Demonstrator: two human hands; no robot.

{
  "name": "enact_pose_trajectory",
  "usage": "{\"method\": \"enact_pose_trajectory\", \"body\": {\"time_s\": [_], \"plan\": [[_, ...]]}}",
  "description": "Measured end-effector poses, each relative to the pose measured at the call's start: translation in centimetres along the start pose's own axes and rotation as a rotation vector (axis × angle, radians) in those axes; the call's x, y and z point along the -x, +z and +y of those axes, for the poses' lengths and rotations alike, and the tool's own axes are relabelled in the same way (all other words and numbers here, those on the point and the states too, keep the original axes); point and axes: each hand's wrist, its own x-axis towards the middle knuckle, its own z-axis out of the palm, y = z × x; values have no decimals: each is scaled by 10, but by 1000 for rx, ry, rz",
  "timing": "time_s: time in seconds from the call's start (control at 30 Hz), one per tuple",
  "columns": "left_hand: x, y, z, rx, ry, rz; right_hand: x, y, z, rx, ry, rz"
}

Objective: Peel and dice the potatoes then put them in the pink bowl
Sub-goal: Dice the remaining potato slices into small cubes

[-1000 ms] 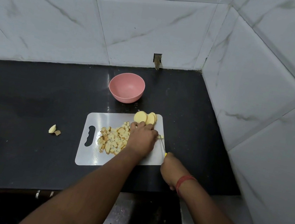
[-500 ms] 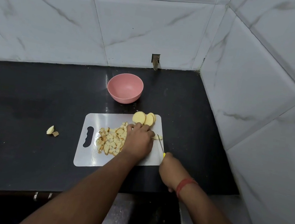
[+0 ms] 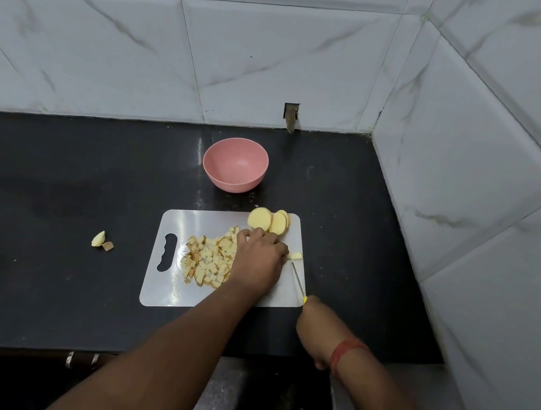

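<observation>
A white cutting board lies on the black counter. A heap of diced potato covers its middle, and a few round potato slices lean at its far right corner. My left hand lies knuckles-up over a potato piece, fingers curled; a cut bit shows at its right edge. My right hand grips a yellow-handled knife, its blade on the board just right of my left hand. The pink bowl stands empty beyond the board.
Two potato scraps lie on the counter left of the board. Tiled walls close off the back and the right side. A metal stub sticks out of the back wall. The counter's front edge runs below the board.
The knife blade has shifted slightly beside my left hand and a small cut piece now shows at its tip. Both hands stay in place on the board.
</observation>
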Motion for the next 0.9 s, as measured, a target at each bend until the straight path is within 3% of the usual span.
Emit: {"method": "enact_pose_trajectory", "body": {"time_s": [0.03,0.07,0.13,0.37,0.57,0.73,0.9], "plan": [[1,0,0,1,0,8,-3,-2,1,-227,143,9],[2,0,0,-1,-2,22,-7,-1,5,-336,98,73],[5,0,0,-14,-24,59,-9,-7,7,-320,95,194],[6,-3,0,-16,-64,19,-23,-9,-2,-279,113,156],[5,-1,0,-46,-40,17,-26,-10,-7,-258,3,186],[5,-1,-1,-34,-54,11,-34,-2,-8,-257,88,151],[5,-1,-2,-20,-46,17,-23,6,2,-220,45,118]]}}
